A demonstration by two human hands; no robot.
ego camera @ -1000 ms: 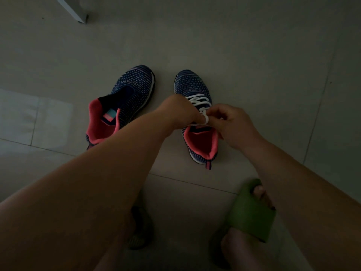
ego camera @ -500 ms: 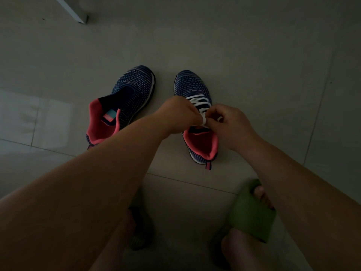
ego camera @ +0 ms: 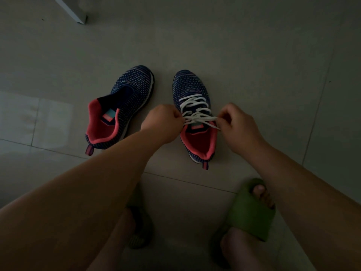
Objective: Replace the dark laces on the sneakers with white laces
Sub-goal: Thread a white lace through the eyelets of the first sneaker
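My left hand and right hand each pinch the white lace (pulled taut); uneven tugging could slip the knot loose.

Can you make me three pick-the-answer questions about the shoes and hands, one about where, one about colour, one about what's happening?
1. Which sneaker has the white lace?
A. the right sneaker
B. the left sneaker
C. both

2. What colour is the slipper on the person's foot?
A. red
B. green
C. white

3. What are the hands doing?
A. resting on the floor
B. lifting a sneaker
C. each pinching the lace

Answers:
1. A: only the right sneaker shows lacing; the left sneaker shows none.
2. B: it looks green.
3. C: the left hand and right hand pull the lace sideways over the shoe.
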